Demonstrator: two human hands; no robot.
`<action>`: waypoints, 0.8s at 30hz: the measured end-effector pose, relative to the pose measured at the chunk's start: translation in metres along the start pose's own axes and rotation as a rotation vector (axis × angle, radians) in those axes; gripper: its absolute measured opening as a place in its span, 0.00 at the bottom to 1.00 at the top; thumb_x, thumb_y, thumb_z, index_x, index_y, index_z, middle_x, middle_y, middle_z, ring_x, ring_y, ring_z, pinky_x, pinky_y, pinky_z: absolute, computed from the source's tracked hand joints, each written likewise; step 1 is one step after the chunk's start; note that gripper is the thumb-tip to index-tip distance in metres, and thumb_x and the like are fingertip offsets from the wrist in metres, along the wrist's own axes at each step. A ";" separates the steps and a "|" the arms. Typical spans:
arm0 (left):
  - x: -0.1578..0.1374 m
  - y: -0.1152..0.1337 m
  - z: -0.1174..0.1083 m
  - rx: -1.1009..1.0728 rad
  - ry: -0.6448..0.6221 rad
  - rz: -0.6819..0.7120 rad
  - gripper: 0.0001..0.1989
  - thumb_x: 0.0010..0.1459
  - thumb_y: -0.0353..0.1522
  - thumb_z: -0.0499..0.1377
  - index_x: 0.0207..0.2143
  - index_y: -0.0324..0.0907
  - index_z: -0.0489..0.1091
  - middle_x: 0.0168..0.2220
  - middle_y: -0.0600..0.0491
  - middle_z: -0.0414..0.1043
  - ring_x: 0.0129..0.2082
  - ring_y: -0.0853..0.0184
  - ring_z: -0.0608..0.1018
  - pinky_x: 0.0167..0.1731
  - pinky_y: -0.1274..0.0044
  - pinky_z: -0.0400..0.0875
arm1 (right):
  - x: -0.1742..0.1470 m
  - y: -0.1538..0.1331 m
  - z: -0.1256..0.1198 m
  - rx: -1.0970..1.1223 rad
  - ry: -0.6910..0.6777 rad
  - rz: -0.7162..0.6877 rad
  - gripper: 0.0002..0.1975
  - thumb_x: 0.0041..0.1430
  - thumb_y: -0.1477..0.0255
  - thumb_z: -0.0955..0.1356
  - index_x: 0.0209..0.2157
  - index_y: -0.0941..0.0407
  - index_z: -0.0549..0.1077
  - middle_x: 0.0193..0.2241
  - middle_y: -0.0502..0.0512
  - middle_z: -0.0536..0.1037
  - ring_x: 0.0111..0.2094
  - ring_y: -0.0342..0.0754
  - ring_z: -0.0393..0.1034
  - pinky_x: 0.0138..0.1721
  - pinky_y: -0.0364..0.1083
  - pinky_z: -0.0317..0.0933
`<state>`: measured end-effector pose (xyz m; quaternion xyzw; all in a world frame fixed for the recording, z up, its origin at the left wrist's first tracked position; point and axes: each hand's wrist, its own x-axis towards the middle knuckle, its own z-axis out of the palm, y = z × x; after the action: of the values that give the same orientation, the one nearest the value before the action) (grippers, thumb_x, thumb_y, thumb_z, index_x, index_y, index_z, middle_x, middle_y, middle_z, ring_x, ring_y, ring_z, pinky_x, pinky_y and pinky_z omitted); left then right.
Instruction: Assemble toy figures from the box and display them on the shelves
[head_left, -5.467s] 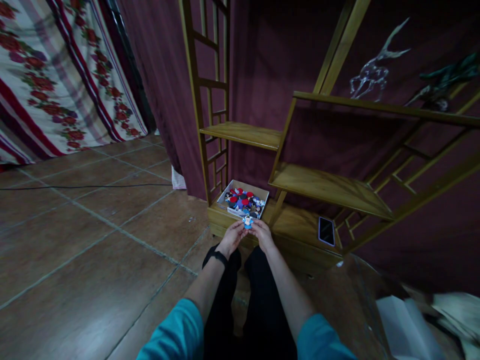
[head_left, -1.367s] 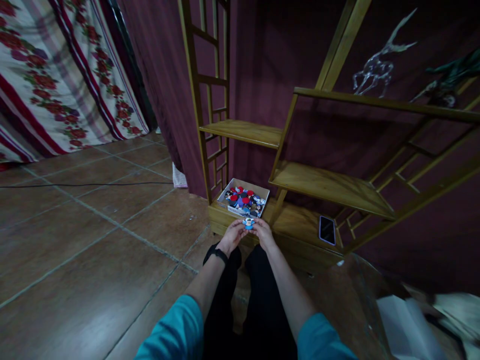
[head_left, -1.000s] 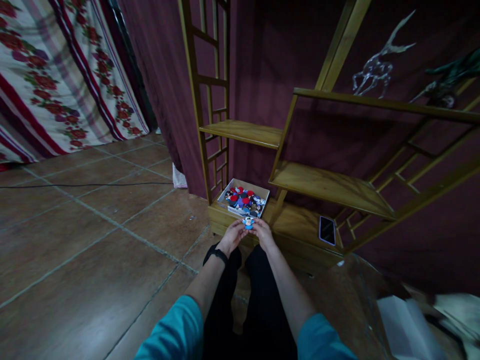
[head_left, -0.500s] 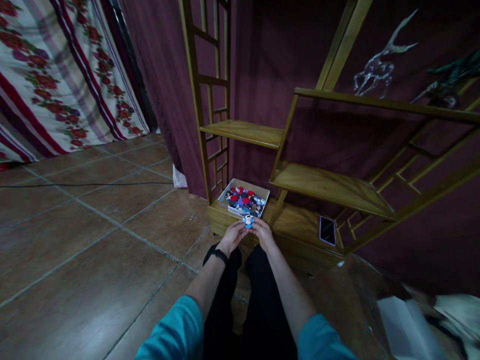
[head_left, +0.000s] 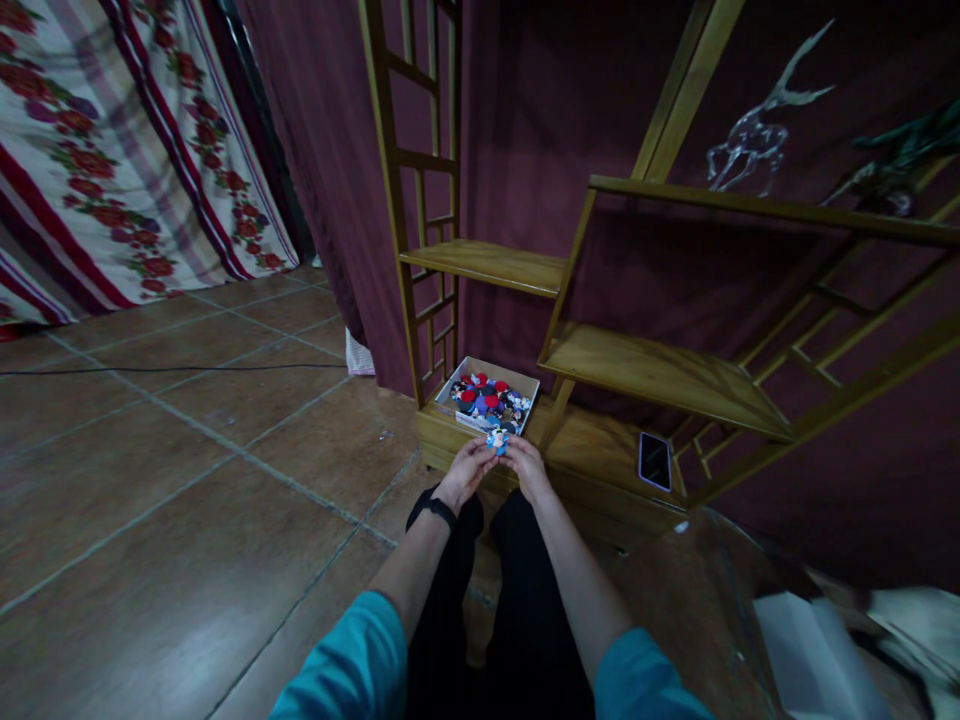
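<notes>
A small blue and white figurine (head_left: 497, 440) is held between the fingertips of both hands, just in front of the box. My left hand (head_left: 468, 470) is closed on its left side, and a dark band circles that wrist. From the right, my right hand (head_left: 526, 466) pinches the same figurine. Right behind it, a shallow cardboard box (head_left: 517, 377) holds several small pieces in red, purple, black and white. The box rests on the lowest shelf, and its near edge is partly hidden by the figurine and fingers.
A wooden display shelf (head_left: 637, 375) rises ahead at several levels. A phone-like device (head_left: 655, 461) lies on its lower board at right. A clear deer figure (head_left: 750, 140) stands on the upper shelf. A cable (head_left: 172, 369) crosses the tiled floor at left.
The figurine has turned slightly between my fingertips. Both hands stay in nearly the same place, and the box has not moved.
</notes>
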<state>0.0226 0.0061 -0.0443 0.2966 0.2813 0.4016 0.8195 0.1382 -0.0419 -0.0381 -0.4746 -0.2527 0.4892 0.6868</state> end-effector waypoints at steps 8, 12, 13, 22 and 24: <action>-0.002 0.000 0.003 0.008 -0.019 0.040 0.17 0.37 0.20 0.66 0.32 0.39 0.65 0.28 0.56 0.73 0.26 0.75 0.75 0.30 0.83 0.68 | 0.003 0.005 -0.002 0.011 0.027 0.020 0.10 0.38 0.71 0.71 0.28 0.57 0.74 0.28 0.52 0.77 0.28 0.44 0.70 0.32 0.45 0.66; -0.001 0.000 0.002 -0.004 -0.038 0.041 0.18 0.37 0.21 0.66 0.32 0.38 0.65 0.28 0.56 0.73 0.26 0.75 0.75 0.30 0.82 0.67 | 0.004 0.006 -0.002 0.034 0.024 0.028 0.09 0.37 0.72 0.71 0.26 0.57 0.74 0.26 0.51 0.77 0.27 0.44 0.70 0.32 0.45 0.66; 0.000 -0.001 0.001 -0.006 -0.039 0.040 0.18 0.37 0.21 0.66 0.32 0.38 0.66 0.29 0.55 0.73 0.27 0.75 0.75 0.31 0.82 0.67 | 0.004 0.006 -0.002 0.039 0.019 0.030 0.09 0.37 0.72 0.71 0.26 0.57 0.74 0.26 0.51 0.77 0.27 0.44 0.70 0.32 0.45 0.66; 0.002 0.000 -0.003 -0.027 0.003 -0.003 0.12 0.44 0.22 0.63 0.34 0.37 0.68 0.27 0.53 0.73 0.26 0.75 0.75 0.30 0.83 0.69 | 0.003 0.005 -0.004 0.035 -0.006 0.032 0.09 0.38 0.72 0.71 0.27 0.57 0.74 0.26 0.52 0.76 0.28 0.44 0.70 0.32 0.44 0.65; 0.002 0.001 -0.003 -0.036 0.013 -0.019 0.10 0.46 0.24 0.62 0.34 0.36 0.68 0.26 0.53 0.72 0.25 0.75 0.75 0.30 0.83 0.69 | 0.003 0.004 -0.003 0.024 -0.013 0.034 0.09 0.39 0.71 0.71 0.27 0.57 0.74 0.27 0.52 0.76 0.28 0.44 0.70 0.33 0.44 0.65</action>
<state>0.0211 0.0085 -0.0461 0.2764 0.2821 0.4008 0.8267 0.1402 -0.0405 -0.0438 -0.4673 -0.2433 0.5068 0.6824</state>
